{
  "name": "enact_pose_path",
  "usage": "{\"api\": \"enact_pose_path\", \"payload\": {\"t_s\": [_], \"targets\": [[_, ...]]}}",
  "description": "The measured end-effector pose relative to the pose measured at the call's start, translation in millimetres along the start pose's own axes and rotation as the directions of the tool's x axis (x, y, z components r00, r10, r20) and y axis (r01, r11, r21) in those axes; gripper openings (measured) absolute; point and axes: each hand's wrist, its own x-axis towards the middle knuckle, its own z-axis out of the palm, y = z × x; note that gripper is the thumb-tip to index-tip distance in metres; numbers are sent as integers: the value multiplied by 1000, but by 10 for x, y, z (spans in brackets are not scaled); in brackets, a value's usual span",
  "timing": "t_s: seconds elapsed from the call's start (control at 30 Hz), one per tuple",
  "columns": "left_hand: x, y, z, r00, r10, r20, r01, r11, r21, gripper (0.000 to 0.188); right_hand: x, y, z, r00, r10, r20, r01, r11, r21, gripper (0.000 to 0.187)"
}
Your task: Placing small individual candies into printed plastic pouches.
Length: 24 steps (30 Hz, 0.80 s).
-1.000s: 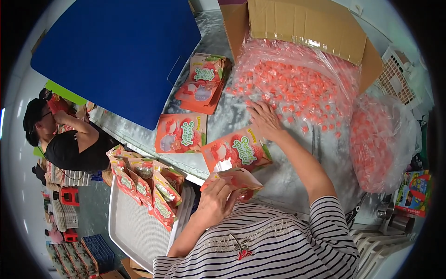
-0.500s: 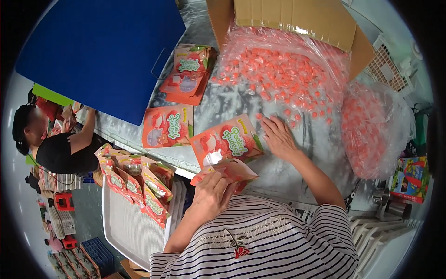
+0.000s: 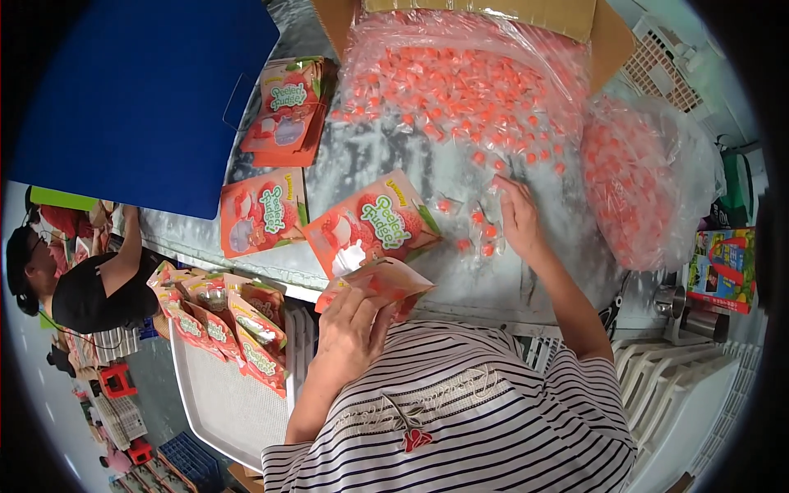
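Observation:
My left hand [image 3: 349,329] pinches the rim of a red and pink pouch [image 3: 399,282], whose mouth gapes at the table's near edge. My right hand [image 3: 521,220] rests on the table with its fingers stretched out and held close together. Just left of those fingers lie several small wrapped red candies [image 3: 478,218], apart from the big heap of candies [image 3: 460,82] farther back. One more candy lies by the fingertips. A flat printed pouch [image 3: 370,222] lies beyond the one I hold, with another flat pouch [image 3: 261,212] to its left.
Pouches in a banded stack [image 3: 283,115] lie at the back left, near a large blue panel [image 3: 140,99]. A cardboard box [image 3: 493,10] stands behind the heap; a bag of candies [image 3: 629,185] sits right. Filled pouches [image 3: 234,324] lean in a white tray [image 3: 222,403]. Another person [image 3: 103,287] works at far left.
My right hand has come nearer to me, and several candies now lie separate from the heap beside it. My left hand keeps hold of the pouch. The whole view has shifted somewhat.

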Motion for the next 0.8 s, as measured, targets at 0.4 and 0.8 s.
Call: {"api": "enact_pose_path", "payload": {"t_s": [0.4, 0.8], "targets": [[1, 3, 7, 1000, -24, -8, 24, 1000, -8, 23, -38, -81, -65, 948, 226, 223, -261, 955, 143, 37], [40, 38, -15, 1000, -13, 11, 13, 1000, 17, 22, 26, -371, 221, 814, -269, 515, 367, 925, -95, 73]]}}
